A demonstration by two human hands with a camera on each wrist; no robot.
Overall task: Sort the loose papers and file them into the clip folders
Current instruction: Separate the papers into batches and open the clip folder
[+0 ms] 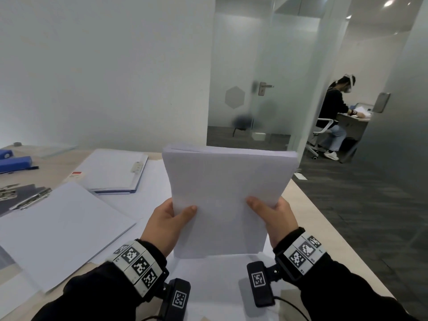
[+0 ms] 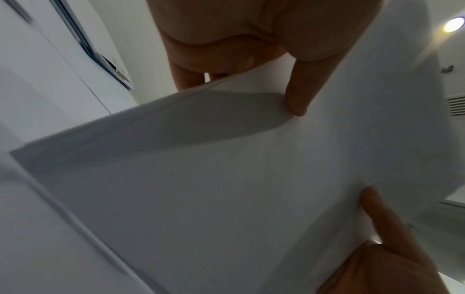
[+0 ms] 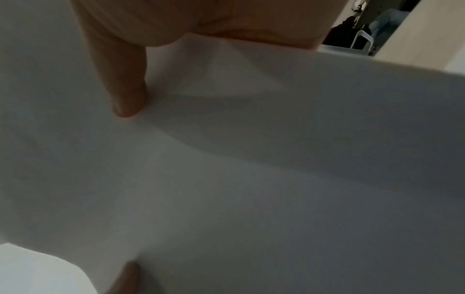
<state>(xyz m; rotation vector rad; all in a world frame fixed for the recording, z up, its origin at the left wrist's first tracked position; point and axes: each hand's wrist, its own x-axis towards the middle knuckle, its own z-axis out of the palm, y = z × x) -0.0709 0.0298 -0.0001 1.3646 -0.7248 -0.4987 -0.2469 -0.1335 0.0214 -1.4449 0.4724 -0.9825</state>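
Observation:
I hold a thick stack of white papers [image 1: 227, 195] upright above the table, its lower edge toward me. My left hand [image 1: 170, 220] grips the stack's left edge, thumb on the front. My right hand [image 1: 269, 214] grips the right edge the same way. The left wrist view shows the stack [image 2: 226, 179] with my left thumb on it; the right wrist view shows the sheets [image 3: 251, 159] under my right thumb. An open clip folder [image 1: 113, 171] filled with paper lies at the back left. Another clip folder [image 1: 25, 198] with metal clips lies at the left edge.
A loose pile of white sheets [image 1: 58, 228] lies on the wooden table [image 1: 301, 205] to my left, with more sheets under my hands. Blue staplers [image 1: 14, 163] sit at the far left. Behind a glass door at the right, another person [image 1: 333, 112] sits at a desk.

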